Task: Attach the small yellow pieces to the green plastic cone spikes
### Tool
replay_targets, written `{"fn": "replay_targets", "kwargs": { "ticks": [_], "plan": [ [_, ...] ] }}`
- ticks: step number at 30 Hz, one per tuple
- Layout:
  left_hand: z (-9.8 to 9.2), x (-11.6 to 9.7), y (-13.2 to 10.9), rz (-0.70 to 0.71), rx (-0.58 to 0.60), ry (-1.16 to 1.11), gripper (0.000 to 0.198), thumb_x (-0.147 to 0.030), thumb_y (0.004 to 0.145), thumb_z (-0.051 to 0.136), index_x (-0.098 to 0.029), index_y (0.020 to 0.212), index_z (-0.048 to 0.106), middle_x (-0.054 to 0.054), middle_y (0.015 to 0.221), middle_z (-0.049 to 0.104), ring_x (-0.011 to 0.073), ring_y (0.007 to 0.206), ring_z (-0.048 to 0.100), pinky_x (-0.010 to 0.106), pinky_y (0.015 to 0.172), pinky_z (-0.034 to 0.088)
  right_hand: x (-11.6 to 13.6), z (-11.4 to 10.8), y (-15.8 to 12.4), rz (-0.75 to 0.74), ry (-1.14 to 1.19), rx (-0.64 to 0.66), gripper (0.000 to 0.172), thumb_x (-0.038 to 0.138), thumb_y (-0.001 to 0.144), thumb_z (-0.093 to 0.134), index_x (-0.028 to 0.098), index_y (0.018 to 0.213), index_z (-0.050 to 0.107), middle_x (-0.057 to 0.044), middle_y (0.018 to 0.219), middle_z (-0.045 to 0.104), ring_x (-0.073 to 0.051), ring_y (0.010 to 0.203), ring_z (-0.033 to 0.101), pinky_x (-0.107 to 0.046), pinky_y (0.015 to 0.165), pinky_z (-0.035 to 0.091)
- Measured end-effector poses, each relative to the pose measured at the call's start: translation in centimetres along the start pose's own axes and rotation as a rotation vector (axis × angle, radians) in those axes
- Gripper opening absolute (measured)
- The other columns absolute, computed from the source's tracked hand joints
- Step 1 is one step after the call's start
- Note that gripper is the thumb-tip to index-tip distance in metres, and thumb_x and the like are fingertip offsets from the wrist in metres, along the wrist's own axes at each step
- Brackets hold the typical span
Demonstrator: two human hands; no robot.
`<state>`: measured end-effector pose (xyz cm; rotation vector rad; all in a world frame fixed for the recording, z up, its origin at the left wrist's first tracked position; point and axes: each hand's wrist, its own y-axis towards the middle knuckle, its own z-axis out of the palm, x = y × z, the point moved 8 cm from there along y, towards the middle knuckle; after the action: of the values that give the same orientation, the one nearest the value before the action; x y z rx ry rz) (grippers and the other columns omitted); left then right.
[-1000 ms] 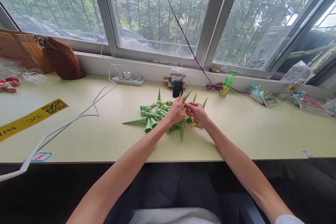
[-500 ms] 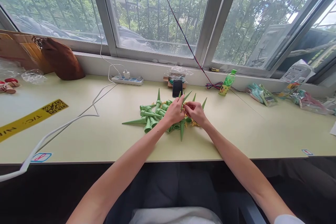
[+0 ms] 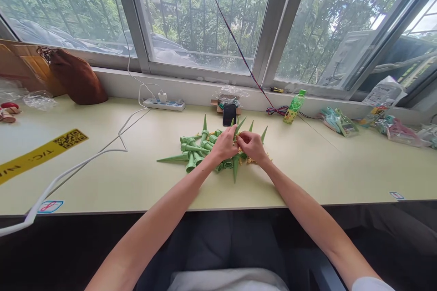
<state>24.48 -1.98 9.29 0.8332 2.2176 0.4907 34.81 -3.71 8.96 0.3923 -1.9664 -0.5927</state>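
Left hand [image 3: 225,146] curled, right hand [image 3: 252,146] pinched — can't tell on what. They meet over green spikes [image 3: 194,148], yellow pieces [image 3: 251,161] beside — heaped close, presumably for easy reach.

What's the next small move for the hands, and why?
Probably a gentle push by the right hand toward the left hand, held steady: their fingertips meet beside a green spike, though the grip itself is hidden.
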Motion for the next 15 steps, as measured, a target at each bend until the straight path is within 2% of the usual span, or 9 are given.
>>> {"fn": "replay_targets", "kwargs": {
  "ticks": [4, 10, 15],
  "plan": [
    [-0.48, -0.38, 0.21, 0.028, -0.002, -0.086, 0.062, -0.010, 0.071, 0.054, -0.016, 0.132, 0.049, 0.012, 0.118, 0.064, 0.0277, 0.111, 0.060, 0.041, 0.096, 0.049, 0.49, -0.25, -0.04, -0.006, -0.019, -0.043, 0.021, 0.033, 0.081, 0.057, 0.019, 0.065, 0.056, 0.002, 0.056, 0.050, -0.011, 0.052, 0.039, -0.025, 0.051, 0.033],
    [-0.08, 0.15, 0.22, -0.039, 0.084, -0.139, 0.069, -0.008, 0.061, 0.052, -0.013, 0.130, 0.051, 0.011, 0.113, 0.066, 0.0271, 0.104, 0.062, 0.035, 0.087, 0.051, 0.77, -0.31, -0.18, -0.011, -0.038, -0.047, 0.024, 0.035, 0.078, 0.059, 0.019, 0.061, 0.052, 0.004, 0.052, 0.045, -0.010, 0.050, 0.036, -0.025, 0.050, 0.030],
    [0.11, 0.09, 0.15, -0.027, 0.087, -0.180, 0.058, -0.011, 0.062, 0.049, -0.013, 0.120, 0.055, 0.008, 0.098, 0.068, 0.0230, 0.091, 0.062, 0.031, 0.079, 0.050, 1.11, -0.33, -0.17, -0.037, -0.043, -0.048, 0.028, 0.037, 0.079, 0.059, 0.020, 0.060, 0.049, 0.004, 0.051, 0.044, -0.010, 0.049, 0.035, -0.024, 0.050, 0.029]
  ]
}}
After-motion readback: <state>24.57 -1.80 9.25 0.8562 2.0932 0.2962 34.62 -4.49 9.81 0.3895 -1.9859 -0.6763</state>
